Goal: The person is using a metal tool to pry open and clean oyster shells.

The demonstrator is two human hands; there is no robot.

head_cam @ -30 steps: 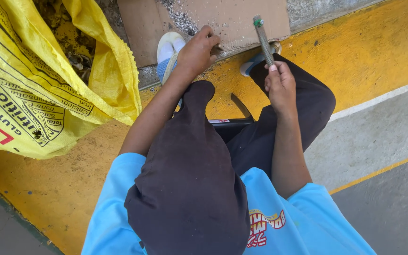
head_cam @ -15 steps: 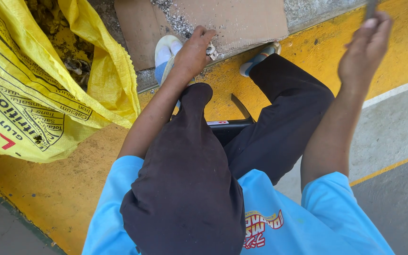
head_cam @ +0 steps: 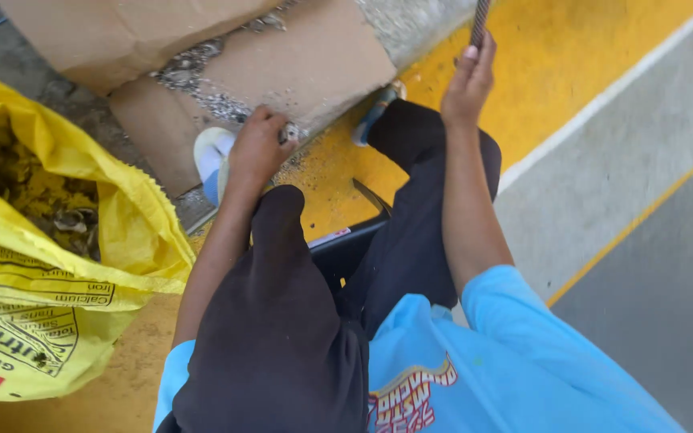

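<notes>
Cardboard, brown and matt, lies flat at 12 o'clock (head_cam: 314, 72), its surface strewn with grey gritty fragments (head_cam: 202, 84) that trail toward its lower edge. Your left hand (head_cam: 257, 151) rests at that edge, fingers curled tight around a small, rough, grey-brown lump (head_cam: 289, 132); only a corner of it shows between thumb and forefinger. Your right hand (head_cam: 468, 80) is raised at 1 o'clock, well apart from the cardboard, fingers wrapped closed about a thin, dark, ribbed metal rod (head_cam: 480, 22) that runs up out of view; its upper end cannot be seen.

Yellow woven sack (head_cam: 58, 297) stands open at 9 o'clock, glossy and creased, with black print on its side. Inside sits a heap of yellowish, crumbly husk-like pieces (head_cam: 26, 172).

You are seated low, dark trousers (head_cam: 411, 240) and blue shirt (head_cam: 523, 361) filling 6 o'clock. A white shoe (head_cam: 212, 152) sits just left of your left hand, partly under the cardboard; a second shoe (head_cam: 374, 116) shows at the cardboard's right corner. A dark curved blade-like piece (head_cam: 370, 196) lies on the yellow-painted floor (head_cam: 571, 56) between your knees. Grey concrete (head_cam: 643, 200) with a white line and a thin yellow line runs past at 3 o'clock.
</notes>
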